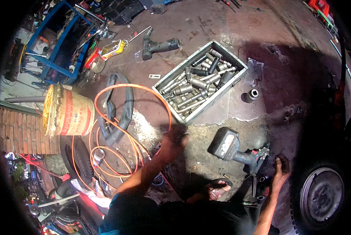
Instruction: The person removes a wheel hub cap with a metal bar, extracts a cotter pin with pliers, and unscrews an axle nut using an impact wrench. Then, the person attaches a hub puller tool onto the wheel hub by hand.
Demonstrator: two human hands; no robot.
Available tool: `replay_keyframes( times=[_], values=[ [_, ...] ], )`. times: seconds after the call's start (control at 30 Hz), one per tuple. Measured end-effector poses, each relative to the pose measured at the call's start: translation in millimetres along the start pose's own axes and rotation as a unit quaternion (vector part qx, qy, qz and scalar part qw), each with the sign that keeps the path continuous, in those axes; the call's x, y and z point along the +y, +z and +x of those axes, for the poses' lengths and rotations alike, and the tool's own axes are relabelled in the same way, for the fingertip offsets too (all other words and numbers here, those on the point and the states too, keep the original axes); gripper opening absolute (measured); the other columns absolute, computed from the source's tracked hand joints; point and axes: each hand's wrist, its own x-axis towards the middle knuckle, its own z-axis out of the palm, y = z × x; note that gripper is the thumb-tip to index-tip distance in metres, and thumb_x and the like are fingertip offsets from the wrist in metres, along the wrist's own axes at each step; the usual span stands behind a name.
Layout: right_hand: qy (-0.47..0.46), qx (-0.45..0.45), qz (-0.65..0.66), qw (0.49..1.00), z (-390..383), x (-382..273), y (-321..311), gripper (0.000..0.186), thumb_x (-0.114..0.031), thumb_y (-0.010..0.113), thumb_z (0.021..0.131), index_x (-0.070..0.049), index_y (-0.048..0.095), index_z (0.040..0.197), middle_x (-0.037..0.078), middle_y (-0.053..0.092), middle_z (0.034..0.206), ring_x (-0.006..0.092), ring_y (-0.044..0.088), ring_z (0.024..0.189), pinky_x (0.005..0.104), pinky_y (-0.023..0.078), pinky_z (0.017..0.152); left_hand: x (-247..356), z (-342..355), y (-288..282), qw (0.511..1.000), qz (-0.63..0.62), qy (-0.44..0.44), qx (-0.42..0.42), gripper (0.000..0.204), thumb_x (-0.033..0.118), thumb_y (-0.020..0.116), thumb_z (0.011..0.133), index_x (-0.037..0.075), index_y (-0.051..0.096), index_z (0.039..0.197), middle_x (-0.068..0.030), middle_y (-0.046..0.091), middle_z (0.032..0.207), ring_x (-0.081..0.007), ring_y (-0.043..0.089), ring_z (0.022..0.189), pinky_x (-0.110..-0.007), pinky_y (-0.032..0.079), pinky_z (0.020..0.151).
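Note:
My left hand (174,144) reaches to the near corner of a grey metal tray (218,96) full of sockets (199,82). Its thumb stands apart from the fingers, which are dark and partly lost in shadow; I see nothing held. My right hand (281,168) is at the right with its fingers curled in, and whatever may be in them is hidden. Just left of it lies a cordless power tool (244,156) with a bulky battery (224,144). A single large socket (250,96) stands on the floor right of the tray.
A second cordless power tool (159,47) lies beyond the tray. At the left, an orange hose (133,85) coils beside a black inner tube (128,102) and a tan bucket (75,113). A wheel (322,194) stands at the lower right. A blue rack (52,64) is far left.

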Motion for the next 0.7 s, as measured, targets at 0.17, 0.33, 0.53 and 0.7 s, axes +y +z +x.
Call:
replay_keyframes(
  times=[0.17,0.33,0.53,0.7],
  values=[
    [0.021,-0.004,0.008,1.000,3,-14,8,0.028,-0.016,0.058,0.084,0.005,0.060,0.102,0.013,0.062,0.098,0.0222,0.056,0.093,0.0322,0.041,0.087,21,55,4,0.994,0.050,0.045,0.083,0.028,0.009,0.062,0.075,0.002,0.056,0.102,-0.0169,0.058,0.094,-0.0348,0.057,0.088,-0.039,0.047,0.075],
    [0.031,-0.027,0.062,0.997,7,-22,11,0.024,-0.015,0.059,0.083,0.003,0.059,0.098,0.008,0.060,0.094,0.0187,0.054,0.089,0.0299,0.041,0.082,49,163,21,0.995,0.037,0.087,0.022,0.031,0.011,0.058,0.075,0.003,0.058,0.105,-0.0172,0.059,0.099,-0.0334,0.055,0.096,-0.041,0.044,0.084],
    [0.024,-0.016,0.049,0.998,0,-30,12,0.021,-0.013,0.059,0.083,0.003,0.059,0.097,0.007,0.059,0.094,0.0172,0.053,0.088,0.0292,0.041,0.082,27,230,48,0.967,0.166,0.045,-0.187,0.038,0.017,0.052,0.080,0.014,0.055,0.118,-0.0155,0.053,0.117,-0.0314,0.048,0.113,-0.040,0.039,0.094],
    [-0.005,-0.003,-0.013,1.000,3,-4,-7,0.022,-0.012,0.059,0.083,0.003,0.060,0.099,0.010,0.061,0.096,0.0189,0.055,0.090,0.0313,0.042,0.084,24,231,64,0.959,0.230,0.121,-0.112,0.033,0.004,0.050,0.073,0.008,0.058,0.106,-0.0184,0.056,0.104,-0.0328,0.053,0.102,-0.042,0.042,0.088]
  ],
)
